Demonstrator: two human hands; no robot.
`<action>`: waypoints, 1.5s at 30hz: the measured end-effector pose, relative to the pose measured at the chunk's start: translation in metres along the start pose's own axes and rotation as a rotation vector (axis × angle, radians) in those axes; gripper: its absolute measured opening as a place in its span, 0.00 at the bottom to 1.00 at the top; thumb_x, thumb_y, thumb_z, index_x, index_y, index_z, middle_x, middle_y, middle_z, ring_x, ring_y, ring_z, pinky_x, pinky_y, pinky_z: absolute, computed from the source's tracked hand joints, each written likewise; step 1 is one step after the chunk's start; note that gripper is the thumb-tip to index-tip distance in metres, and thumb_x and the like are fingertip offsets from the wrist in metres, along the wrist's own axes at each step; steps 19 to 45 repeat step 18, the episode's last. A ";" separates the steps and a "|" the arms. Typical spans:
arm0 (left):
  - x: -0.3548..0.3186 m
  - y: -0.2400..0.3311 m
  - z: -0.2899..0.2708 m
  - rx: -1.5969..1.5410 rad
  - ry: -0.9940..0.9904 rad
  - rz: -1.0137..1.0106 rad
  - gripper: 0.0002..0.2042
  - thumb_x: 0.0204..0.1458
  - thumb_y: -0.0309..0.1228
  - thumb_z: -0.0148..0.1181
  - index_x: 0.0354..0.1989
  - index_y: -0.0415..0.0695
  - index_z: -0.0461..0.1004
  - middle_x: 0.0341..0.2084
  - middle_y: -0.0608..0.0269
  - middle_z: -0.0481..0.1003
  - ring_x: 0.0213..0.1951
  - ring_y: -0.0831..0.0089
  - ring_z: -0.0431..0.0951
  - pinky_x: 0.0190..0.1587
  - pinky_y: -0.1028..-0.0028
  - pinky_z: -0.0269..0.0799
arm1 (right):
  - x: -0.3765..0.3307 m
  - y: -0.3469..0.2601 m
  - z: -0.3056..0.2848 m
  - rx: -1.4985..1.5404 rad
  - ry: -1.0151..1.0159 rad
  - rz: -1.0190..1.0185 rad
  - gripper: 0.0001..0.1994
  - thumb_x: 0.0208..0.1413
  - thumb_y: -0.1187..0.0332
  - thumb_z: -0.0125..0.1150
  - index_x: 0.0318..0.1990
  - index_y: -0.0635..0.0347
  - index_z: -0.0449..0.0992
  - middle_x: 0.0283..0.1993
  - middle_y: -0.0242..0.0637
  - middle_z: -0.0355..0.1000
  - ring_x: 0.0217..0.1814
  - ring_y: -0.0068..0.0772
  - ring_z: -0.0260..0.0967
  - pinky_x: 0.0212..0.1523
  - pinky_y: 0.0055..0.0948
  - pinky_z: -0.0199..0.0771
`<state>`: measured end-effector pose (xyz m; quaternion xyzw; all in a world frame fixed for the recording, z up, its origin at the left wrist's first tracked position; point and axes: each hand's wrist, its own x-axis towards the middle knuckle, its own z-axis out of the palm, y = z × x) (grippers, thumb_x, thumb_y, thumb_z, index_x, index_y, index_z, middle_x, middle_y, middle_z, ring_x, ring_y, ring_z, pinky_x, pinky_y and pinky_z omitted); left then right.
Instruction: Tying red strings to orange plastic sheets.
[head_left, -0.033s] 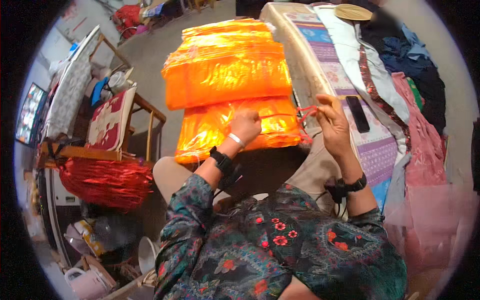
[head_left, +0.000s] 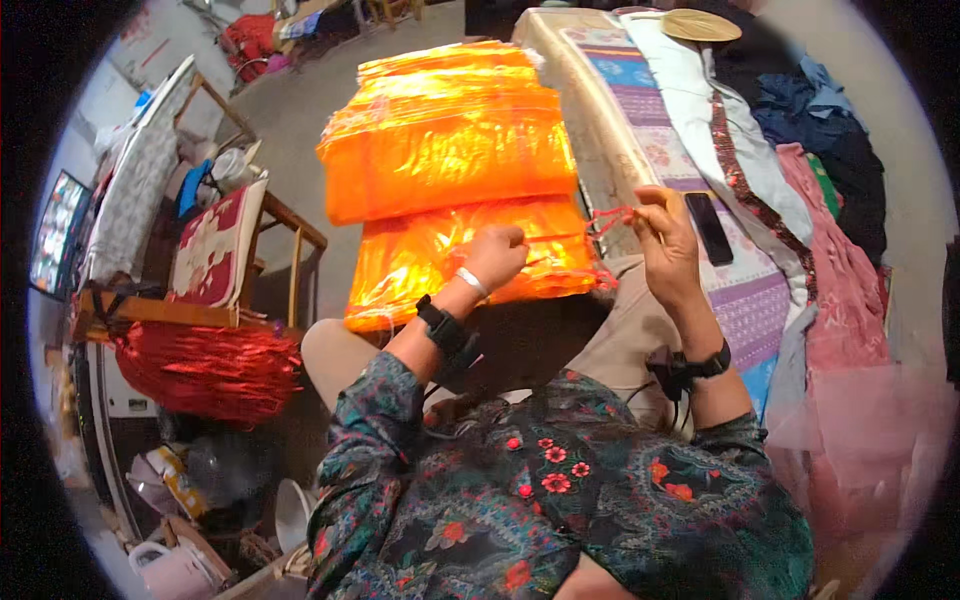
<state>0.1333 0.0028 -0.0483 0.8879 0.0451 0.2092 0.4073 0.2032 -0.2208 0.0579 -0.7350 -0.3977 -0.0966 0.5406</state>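
Note:
A stack of shiny orange plastic mesh bags (head_left: 450,165) lies in front of me, its nearer part just above my knees. My left hand (head_left: 495,258) rests over the near bags with its fingers closed, and a thin red strand leads off from them to the right. Beyond the stack's right edge, my right hand (head_left: 665,240) is raised, thumb and forefinger pinching red string (head_left: 608,217). That string forms small loops between the fingertips and the bags. Red ends also hang at the near right corner of the stack.
At right, a bed or bench with a patterned cover (head_left: 650,130) bears a black phone (head_left: 709,228), clothes and a tan hat (head_left: 702,25). A wooden chair (head_left: 290,240) with a red-and-cream cushion stands left, above a red fringed bundle (head_left: 205,370). A pink jug (head_left: 175,570) sits lower left.
The red string beside my right hand has changed shape, looping more loosely. My view has shifted very slightly; both hands stay nearly in place.

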 end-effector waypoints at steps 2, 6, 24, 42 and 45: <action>0.001 0.034 -0.004 -0.819 -0.508 -0.433 0.10 0.47 0.33 0.53 0.21 0.39 0.72 0.14 0.69 0.66 0.14 0.81 0.63 0.17 0.79 0.55 | 0.006 0.018 -0.022 -0.245 0.014 -0.080 0.05 0.49 0.76 0.47 0.30 0.63 0.70 0.38 0.41 0.66 0.35 0.29 0.65 0.35 0.21 0.64; -0.005 0.048 -0.031 -0.962 -0.539 -0.551 0.11 0.52 0.36 0.46 0.22 0.43 0.64 0.11 0.72 0.58 0.11 0.83 0.53 0.15 0.80 0.48 | -0.003 0.110 -0.062 -0.573 0.166 0.010 0.06 0.46 0.72 0.48 0.29 0.58 0.73 0.23 0.46 0.69 0.27 0.47 0.67 0.28 0.34 0.67; -0.067 0.033 -0.046 -0.693 -0.409 -0.639 0.11 0.53 0.36 0.45 0.24 0.43 0.66 0.07 0.66 0.64 0.08 0.74 0.63 0.10 0.79 0.58 | -0.032 0.001 0.075 0.698 -0.904 0.961 0.11 0.51 0.67 0.51 0.42 0.57 0.73 0.21 0.31 0.68 0.17 0.16 0.64 0.15 0.15 0.57; -0.067 0.033 -0.046 -0.693 -0.409 -0.639 0.11 0.53 0.36 0.45 0.24 0.43 0.66 0.07 0.66 0.64 0.08 0.74 0.63 0.10 0.79 0.58 | -0.032 0.001 0.075 0.698 -0.904 0.961 0.11 0.51 0.67 0.51 0.42 0.57 0.73 0.21 0.31 0.68 0.17 0.16 0.64 0.15 0.15 0.57; -0.067 0.033 -0.046 -0.693 -0.409 -0.639 0.11 0.53 0.36 0.45 0.24 0.43 0.66 0.07 0.66 0.64 0.08 0.74 0.63 0.10 0.79 0.58 | -0.032 0.001 0.075 0.698 -0.904 0.961 0.11 0.51 0.67 0.51 0.42 0.57 0.73 0.21 0.31 0.68 0.17 0.16 0.64 0.15 0.15 0.57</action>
